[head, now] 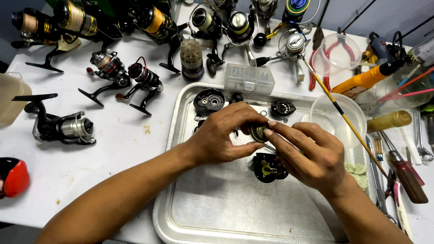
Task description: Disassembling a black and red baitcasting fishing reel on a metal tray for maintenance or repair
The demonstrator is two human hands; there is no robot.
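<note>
Both of my hands meet over a silver metal tray [217, 212]. My left hand [224, 135] pinches a small round dark reel part [259, 132] with a brass-coloured centre. The fingertips of my right hand [312, 156] press on the same part from the right. Just below the hands, a black reel body [267, 168] with a yellow piece inside lies on the tray. A black side cover [209, 100] and a smaller black round part [282, 108] rest at the tray's far end, with tiny washers scattered near them.
Several spinning reels [63, 129] stand on the white table left of and behind the tray. A clear parts box [249, 78] sits at the tray's far edge. Plastic cups [335, 118], a thin brush, pliers, screwdrivers [404, 174] and wrenches crowd the right side.
</note>
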